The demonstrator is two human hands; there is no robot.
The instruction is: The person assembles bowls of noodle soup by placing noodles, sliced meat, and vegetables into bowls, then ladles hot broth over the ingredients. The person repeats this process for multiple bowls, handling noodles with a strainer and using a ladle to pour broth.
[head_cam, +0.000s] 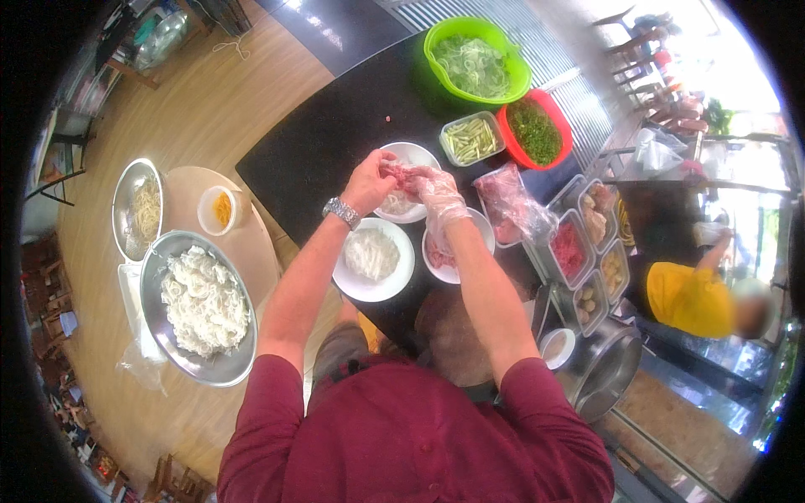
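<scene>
Over a white bowl (410, 151) of white noodles (396, 202), my hands meet around pinkish-red raw meat (402, 175). My left hand (370, 182) is bare, with a metal watch at the wrist, and its fingers pinch one side of the meat. On the other side, my right hand (442, 193) grips it in a clear plastic glove. Closer to my body stands a second white bowl (407, 261) of white noodles. Partly hidden below my right forearm is another white bowl (481, 227) with raw meat slices (440, 254).
Right of the bowls lies plastic-wrapped raw meat (503, 195). Beyond are cut green stalks (470, 139), a red basket (567, 135) of chopped greens and a green basket (434, 47). Food containers (572, 248) and a steel pot (610, 371) stand right. A noodle-filled steel bowl (151, 320) sits left.
</scene>
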